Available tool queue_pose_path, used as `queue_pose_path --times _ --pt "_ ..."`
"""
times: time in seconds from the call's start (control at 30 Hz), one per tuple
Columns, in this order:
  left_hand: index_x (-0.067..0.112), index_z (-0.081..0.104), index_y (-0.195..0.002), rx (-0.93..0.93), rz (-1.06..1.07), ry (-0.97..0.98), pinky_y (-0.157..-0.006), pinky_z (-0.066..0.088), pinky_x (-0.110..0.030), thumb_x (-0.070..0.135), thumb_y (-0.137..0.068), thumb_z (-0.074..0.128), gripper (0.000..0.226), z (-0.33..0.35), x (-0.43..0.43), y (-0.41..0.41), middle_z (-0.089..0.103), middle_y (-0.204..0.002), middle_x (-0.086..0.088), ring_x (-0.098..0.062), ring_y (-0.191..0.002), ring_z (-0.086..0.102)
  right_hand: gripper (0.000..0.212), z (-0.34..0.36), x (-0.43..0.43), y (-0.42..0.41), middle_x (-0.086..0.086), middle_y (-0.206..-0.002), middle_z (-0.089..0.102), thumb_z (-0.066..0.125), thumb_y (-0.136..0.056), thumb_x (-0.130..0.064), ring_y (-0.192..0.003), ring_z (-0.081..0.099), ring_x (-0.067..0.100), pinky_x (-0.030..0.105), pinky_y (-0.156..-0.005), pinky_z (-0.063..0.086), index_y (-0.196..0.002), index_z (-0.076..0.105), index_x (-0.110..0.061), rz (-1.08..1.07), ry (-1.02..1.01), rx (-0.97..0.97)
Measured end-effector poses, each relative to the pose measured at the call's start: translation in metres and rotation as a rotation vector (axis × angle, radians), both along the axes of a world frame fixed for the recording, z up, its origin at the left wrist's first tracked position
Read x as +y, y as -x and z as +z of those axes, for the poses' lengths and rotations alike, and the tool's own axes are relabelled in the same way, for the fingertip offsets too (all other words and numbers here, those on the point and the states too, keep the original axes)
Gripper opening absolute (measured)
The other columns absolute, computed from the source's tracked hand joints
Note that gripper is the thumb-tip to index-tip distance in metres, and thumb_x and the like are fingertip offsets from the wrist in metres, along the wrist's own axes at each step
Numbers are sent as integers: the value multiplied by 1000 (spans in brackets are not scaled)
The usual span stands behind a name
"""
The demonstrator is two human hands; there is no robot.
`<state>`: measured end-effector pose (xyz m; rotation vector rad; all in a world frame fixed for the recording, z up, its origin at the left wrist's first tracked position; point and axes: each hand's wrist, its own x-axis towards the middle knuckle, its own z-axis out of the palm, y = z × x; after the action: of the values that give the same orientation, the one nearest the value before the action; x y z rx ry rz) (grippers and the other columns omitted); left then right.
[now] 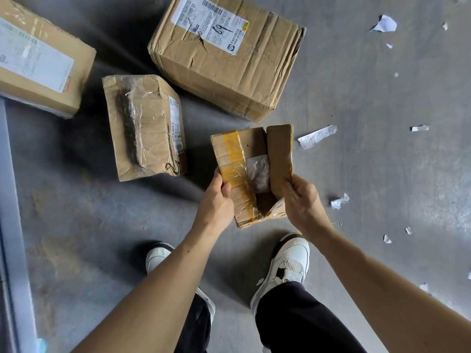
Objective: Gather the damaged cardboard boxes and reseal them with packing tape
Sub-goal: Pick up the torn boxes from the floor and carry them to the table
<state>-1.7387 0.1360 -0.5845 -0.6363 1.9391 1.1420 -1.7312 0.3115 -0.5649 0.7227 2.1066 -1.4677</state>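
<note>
A small torn cardboard box (244, 154) with yellow tape is held above the floor in both hands. My left hand (216, 200) grips its left side, thumb on the taped top. My right hand (300, 200) grips the loose right flap, which stands apart from the other flap and leaves a gap showing a plastic-wrapped item inside. On the floor lie three more boxes: a crumpled taped one (145, 128) to the left, a large dented one with a white label (226, 54) behind, and another labelled one (38, 57) at the far left. No tape roll is visible.
The grey concrete floor (369, 98) is littered with torn paper scraps (316, 136) on the right. My two feet in white shoes (290, 263) stand just below the held box. A grey ledge (10, 200) runs along the left edge.
</note>
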Motion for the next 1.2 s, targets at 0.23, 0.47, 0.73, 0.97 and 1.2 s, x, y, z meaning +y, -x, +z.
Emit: queue_pose_path --times 0.23,0.47,0.73,0.97,1.2 --pt "39 21 -154 -20 28 -50 -94 56 -47 35 -106 35 50 -1 0 2 56 -135 3 -20 -117 61 22 -2 -4 -3 -18 -57 51 50 -103 -19 -50 48 2 14 -47 33 -82 58 -19 85 -162 29" --pt "45 22 -153 27 -97 -305 -109 45 -44 23 -107 38 53 11 3 16 38 -154 8 -15 -139 41 58 -4 -7 -5 14 -157 33 50 -102 -33 -136 39 38 52 -104 42 -155 29 -32 323 -526 202" --pt "18 52 -140 423 -70 -30 -96 39 -4 16 -102 49 37 38 -63 45 59 -137 2 -7 -125 55 43 24 -45 26 16 -141 51 54 -95 -26 -127 46 34 47 -104 42 -134 55 -7 382 -612 455" --pt "5 59 -126 700 38 453 -92 43 -21 2 -92 60 34 35 -154 71 57 -127 -10 -24 -117 57 46 20 -135 68 5 -139 56 53 -100 -40 -127 50 23 37 -105 44 -139 49 -15 439 -301 237" --pt "8 34 -152 556 -67 407 -103 45 -39 22 -89 71 74 -4 -181 78 45 -145 -16 -30 -133 46 77 -15 -212 104 6 -143 50 69 -86 -53 -127 51 27 45 -105 47 -146 31 -22 296 -99 31"
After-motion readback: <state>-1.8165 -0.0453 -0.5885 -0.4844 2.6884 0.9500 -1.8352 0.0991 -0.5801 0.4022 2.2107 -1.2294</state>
